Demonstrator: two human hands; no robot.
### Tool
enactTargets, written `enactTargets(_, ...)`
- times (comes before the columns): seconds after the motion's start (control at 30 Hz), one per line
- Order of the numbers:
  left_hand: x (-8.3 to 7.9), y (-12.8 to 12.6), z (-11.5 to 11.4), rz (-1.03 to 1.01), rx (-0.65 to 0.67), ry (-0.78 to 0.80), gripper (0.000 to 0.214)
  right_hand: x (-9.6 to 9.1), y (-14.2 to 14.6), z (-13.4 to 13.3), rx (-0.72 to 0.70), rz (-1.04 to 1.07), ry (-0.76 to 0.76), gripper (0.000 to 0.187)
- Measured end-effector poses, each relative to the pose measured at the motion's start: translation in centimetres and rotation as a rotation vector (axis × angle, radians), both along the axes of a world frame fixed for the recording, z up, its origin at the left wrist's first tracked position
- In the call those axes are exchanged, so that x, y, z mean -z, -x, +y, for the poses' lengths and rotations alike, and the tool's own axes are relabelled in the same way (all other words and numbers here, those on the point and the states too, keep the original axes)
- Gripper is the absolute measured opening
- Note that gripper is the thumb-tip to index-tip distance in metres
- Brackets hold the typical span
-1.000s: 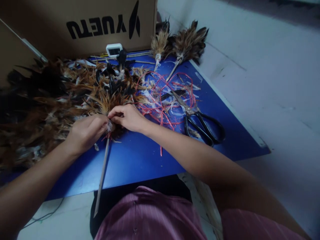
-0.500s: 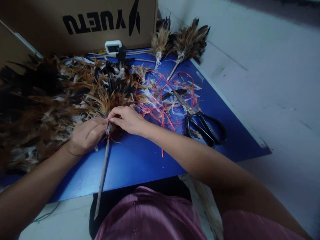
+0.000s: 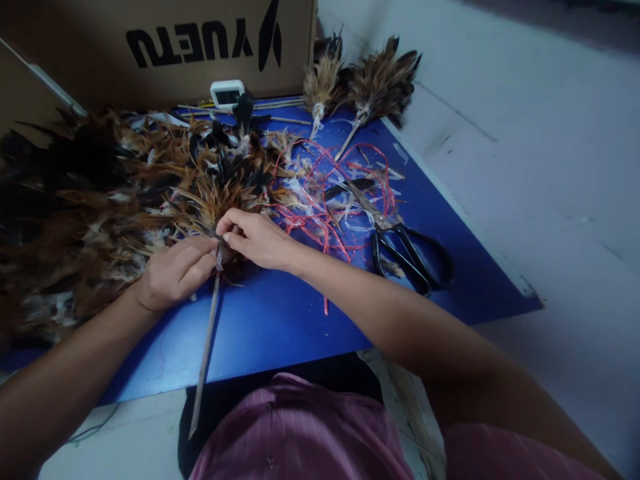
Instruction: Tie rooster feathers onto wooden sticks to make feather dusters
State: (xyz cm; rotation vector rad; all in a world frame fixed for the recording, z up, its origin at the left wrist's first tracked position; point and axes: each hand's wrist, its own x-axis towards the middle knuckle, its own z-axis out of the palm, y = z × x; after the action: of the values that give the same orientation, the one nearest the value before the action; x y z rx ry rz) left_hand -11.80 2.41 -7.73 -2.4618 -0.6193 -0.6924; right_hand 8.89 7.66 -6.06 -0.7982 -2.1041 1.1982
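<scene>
In the head view, a feather duster (image 3: pixel 226 203) is held at the near edge of the loose feather pile (image 3: pixel 107 227), on the blue bench (image 3: pixel 280 313). Its feather head is pointed away from the body, and its thin wooden stick (image 3: pixel 206 353) is run back past the bench's near edge, over the lap. The neck, where feathers meet stick, is gripped by the left hand (image 3: pixel 179 268), whose fingers are closed around it. The right hand (image 3: pixel 256 239) is bent over the same spot, thumb and forefinger brought close together; whether anything is pinched between them cannot be told. A whitish strip (image 3: pixel 219 259) is seen at the neck, just beside the left fingertips.

The duster may be judged very light, with most of its length in the stiff, straight stick. The feathers look soft and springy, easily crushed or bent if squeezed along the plumes, and the quill ends could slip unless pressed tight. The strip is likely thin and slick. The firmest hold would be found at the neck; the bare stick would also serve for turning.

To the right, red string (image 3: pixel 326 293) is tangled, black-handled scissors (image 3: pixel 415 257) are laid beside it, and two feather dusters (image 3: pixel 383 80) are placed beyond.
</scene>
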Motion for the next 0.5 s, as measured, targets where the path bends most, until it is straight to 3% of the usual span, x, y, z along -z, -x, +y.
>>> enactTargets(0.3, 0.7, 0.3, -0.2, -0.055, -0.092, 0.027, 0.034, 0.8, 0.4, -0.2, 0.032, -0.016, -0.103, 0.007)
enactTargets(0.4, 1.1, 0.5, -0.2, -0.085, -0.152, 0.023, 0.042, 1.0, 0.4, -0.3, 0.051, -0.020, -0.127, 0.006)
enactTargets(0.5, 1.4, 0.6, -0.1, -0.088, -0.245, 0.072, 0.036, 1.2, 0.4, -0.4, 0.067, -0.018, -0.159, 0.004)
